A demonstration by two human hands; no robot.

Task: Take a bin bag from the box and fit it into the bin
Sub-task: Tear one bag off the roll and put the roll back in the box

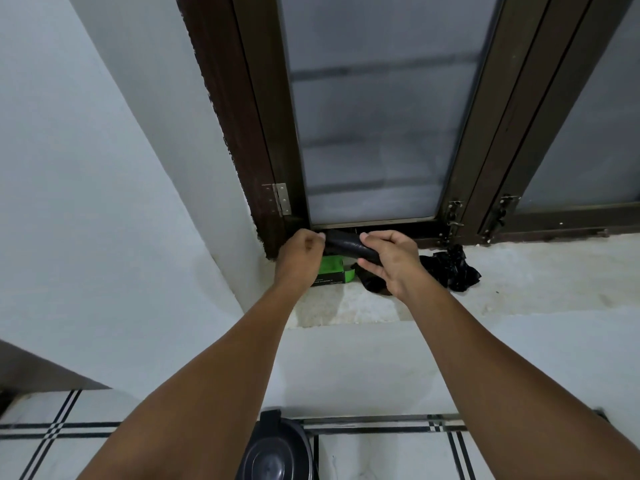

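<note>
Above the window ledge (519,289), the left hand (300,258) and right hand (391,261) each pinch an end of a rolled black bin bag (346,247) stretched between them, over the green box (334,271).

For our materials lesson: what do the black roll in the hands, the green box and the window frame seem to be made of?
Black roll: likely thin plastic film, slightly glossy and wrinkled.
Green box: probably printed cardboard, with flat faces and an open flap.
Window frame: looks like dark brown wood or coated metal; hard to tell.
</note>
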